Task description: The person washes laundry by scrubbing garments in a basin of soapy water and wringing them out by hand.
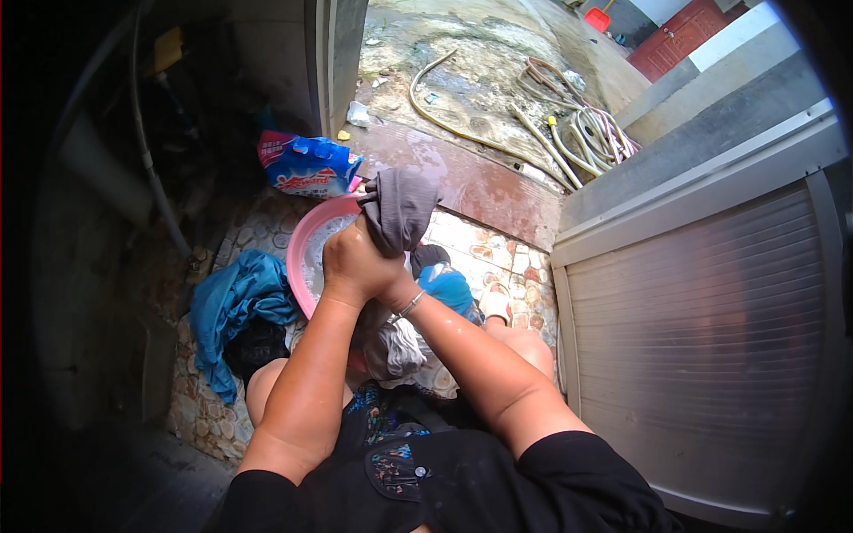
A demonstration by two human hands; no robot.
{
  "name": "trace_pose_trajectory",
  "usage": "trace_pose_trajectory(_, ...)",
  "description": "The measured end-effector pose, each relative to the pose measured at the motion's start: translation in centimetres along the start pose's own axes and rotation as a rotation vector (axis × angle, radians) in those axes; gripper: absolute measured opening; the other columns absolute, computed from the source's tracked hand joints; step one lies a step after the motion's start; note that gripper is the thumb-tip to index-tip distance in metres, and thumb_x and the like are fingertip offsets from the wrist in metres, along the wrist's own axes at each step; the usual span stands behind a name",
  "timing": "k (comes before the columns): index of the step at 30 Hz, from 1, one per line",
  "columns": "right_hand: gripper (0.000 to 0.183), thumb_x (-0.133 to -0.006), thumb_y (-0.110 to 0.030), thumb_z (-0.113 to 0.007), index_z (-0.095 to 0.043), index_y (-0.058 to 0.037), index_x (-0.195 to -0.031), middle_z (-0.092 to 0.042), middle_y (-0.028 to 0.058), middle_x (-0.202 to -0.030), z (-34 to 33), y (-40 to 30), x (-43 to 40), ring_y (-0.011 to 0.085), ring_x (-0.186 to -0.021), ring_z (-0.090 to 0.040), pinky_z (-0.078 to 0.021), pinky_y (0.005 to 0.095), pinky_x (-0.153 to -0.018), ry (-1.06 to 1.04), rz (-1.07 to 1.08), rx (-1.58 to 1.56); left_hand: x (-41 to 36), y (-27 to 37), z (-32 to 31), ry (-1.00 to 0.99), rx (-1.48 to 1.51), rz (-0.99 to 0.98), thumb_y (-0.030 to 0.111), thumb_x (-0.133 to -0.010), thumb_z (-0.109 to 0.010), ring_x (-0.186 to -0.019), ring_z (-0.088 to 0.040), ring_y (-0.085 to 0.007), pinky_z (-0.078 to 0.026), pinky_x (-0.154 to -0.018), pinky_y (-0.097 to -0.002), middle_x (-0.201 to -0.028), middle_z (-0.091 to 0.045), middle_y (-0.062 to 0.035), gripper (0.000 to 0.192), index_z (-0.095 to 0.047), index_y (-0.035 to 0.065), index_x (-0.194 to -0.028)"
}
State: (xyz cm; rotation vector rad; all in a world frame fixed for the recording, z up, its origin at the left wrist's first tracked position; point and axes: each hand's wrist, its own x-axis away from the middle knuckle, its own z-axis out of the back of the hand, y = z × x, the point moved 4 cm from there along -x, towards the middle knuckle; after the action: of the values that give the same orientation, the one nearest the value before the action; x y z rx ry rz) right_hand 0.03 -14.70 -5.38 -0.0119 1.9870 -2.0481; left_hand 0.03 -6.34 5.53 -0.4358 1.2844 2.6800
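My left hand (354, 261) grips a bunched wet-looking grey cloth (403, 208), holding it up over a pink plastic basin (298, 256). Pressed close against it is my right hand (397, 288), with a bracelet (408, 305) at the wrist; its fingers are largely hidden, but it is closed on the same cloth. Soapy water (318, 252) with white suds fills the visible part of the basin. My forearms and the cloth cover the basin's right side. Below my wrists lies a crumpled white and grey cloth (402, 350).
Teal fabric (243, 303) and a black bundle (258, 346) lie left of the basin; blue cloth (445, 288) lies right. A blue detergent bag (310, 165) stands behind. My slippered foot (496, 303) rests on patterned tiles. Coiled hoses (590, 133) lie outside; a ribbed door panel (693, 326) stands right.
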Motion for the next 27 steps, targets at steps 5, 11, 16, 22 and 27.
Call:
trace_pose_trajectory(5, 0.051, -0.071, -0.015, -0.077, -0.059, -0.0005, -0.116, -0.057, 0.0112, -0.125, -0.2, -0.3, 0.1, 0.0165, -0.116, -0.05, -0.0373, 0.0312, -0.1, -0.118, -0.073, -0.108, 0.0, 0.3, 0.4, 0.082, 0.025, -0.071, 0.023, -0.059, -0.071, -0.069, -0.062, -0.0405, -0.052, -0.063, -0.0448, -0.071, -0.063, -0.0211, 0.032, -0.062, 0.0034, -0.082)
trace_pose_trajectory(11, 0.051, -0.07, -0.014, -0.078, -0.059, -0.0008, -0.116, -0.056, 0.0105, -0.125, -0.3, 0.7, 0.3, 0.0162, -0.115, -0.049, -0.0377, 0.0309, -0.099, -0.202, -0.08, -0.179, 0.2, 0.1, 0.7, 0.083, 0.069, -0.081, 0.023, -0.059, -0.071, -0.07, -0.062, -0.0419, -0.051, -0.063, -0.0457, -0.072, -0.062, -0.0234, 0.034, -0.062, 0.0023, -0.084)
trace_pose_trajectory(16, 0.054, -0.068, -0.012, -0.078, -0.059, -0.0011, -0.117, -0.056, 0.0093, -0.124, -0.2, 3.4, -0.1, 0.0165, -0.115, -0.049, -0.0376, 0.0313, -0.099, -0.298, -0.117, -0.17, 0.0, -0.2, 0.2, -0.063, 0.11, 0.001, 0.019, -0.059, -0.073, -0.085, -0.064, -0.0391, -0.052, -0.072, -0.039, -0.089, -0.065, -0.023, 0.044, -0.064, 0.0005, -0.098)
trace_pose_trajectory(22, 0.061, -0.067, -0.014, -0.078, -0.054, -0.0015, -0.122, -0.056, 0.0089, -0.124, 0.7, -1.2, -0.7, 0.018, -0.114, -0.049, -0.0377, 0.0325, -0.1, -0.216, -0.099, -0.118, -0.5, -0.7, 0.8, -0.091, 0.194, -0.124, 0.046, -0.062, -0.078, -0.088, -0.062, -0.0418, -0.05, -0.076, -0.0438, -0.091, -0.064, -0.0265, 0.068, -0.058, -0.0013, -0.106)
trace_pose_trajectory(27, 0.065, -0.067, -0.017, -0.078, -0.051, -0.0016, -0.124, -0.054, 0.0085, -0.123, 2.1, -3.1, -0.6, 0.0185, -0.111, -0.05, -0.0408, 0.0336, -0.097, -0.058, -0.306, -0.355, -0.7, -3.1, 0.3, -0.188, 0.116, -0.153, 0.053, -0.063, -0.077, -0.112, -0.053, -0.04, -0.041, -0.096, -0.0417, -0.123, -0.053, -0.0248, 0.092, -0.042, 0.0001, -0.131)
